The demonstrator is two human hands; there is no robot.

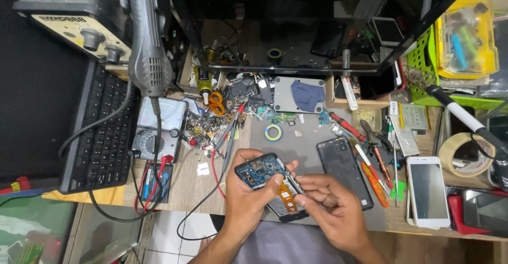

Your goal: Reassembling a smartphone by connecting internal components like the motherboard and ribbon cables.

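My left hand (248, 198) grips an opened phone (264, 173) with its back cover off, showing a blue circuit board and an orange flex cable. The thumb lies across the board. My right hand (330, 206) rests against the phone's lower right side, fingers curled by the flex cable; whether it pinches anything is hidden. The phone's black back cover (344, 170) lies on the grey mat (301, 145) just to the right.
A white phone (427, 190) lies face up at right, beside screwdrivers and pliers (373, 153). A multimeter (159, 129) with red and black leads sits left, next to a black keyboard (100, 132). A hot-air gun (145, 36) hangs at top left. Tape rolls, loose parts and bins crowd the back.
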